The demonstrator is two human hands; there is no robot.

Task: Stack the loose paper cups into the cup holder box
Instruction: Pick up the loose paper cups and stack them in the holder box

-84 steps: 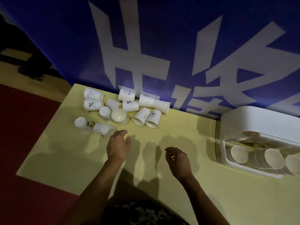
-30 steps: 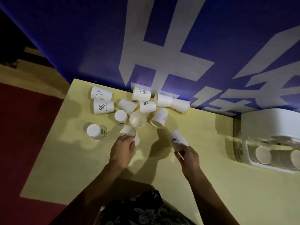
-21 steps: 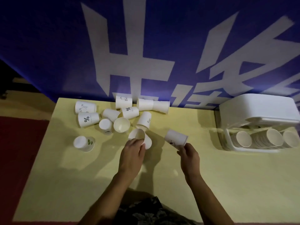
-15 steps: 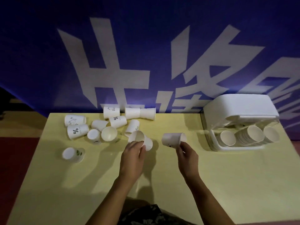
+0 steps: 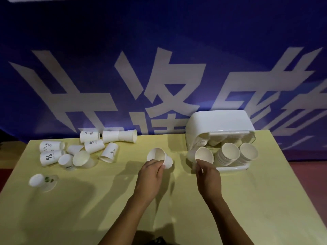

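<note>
Head view: the right hand (image 5: 208, 175) pinches a paper cup (image 5: 204, 155) by its rim at the left slot of the cup holder box (image 5: 219, 124), right of centre. The left hand (image 5: 150, 174) grips a second cup (image 5: 160, 157) mid-frame. Pinching that thin, tapered wall too hard could crumple it, and a tilted entry could jam it against the nested stacks (image 5: 228, 153). The loose cups (image 5: 92, 147) lie tumbled at the upper left of the matte yellow worktop (image 5: 88, 209); the box is smooth white plastic.

The right hand (image 5: 208, 175) has carried its cup (image 5: 204, 155) to the holder box (image 5: 219, 121).
</note>
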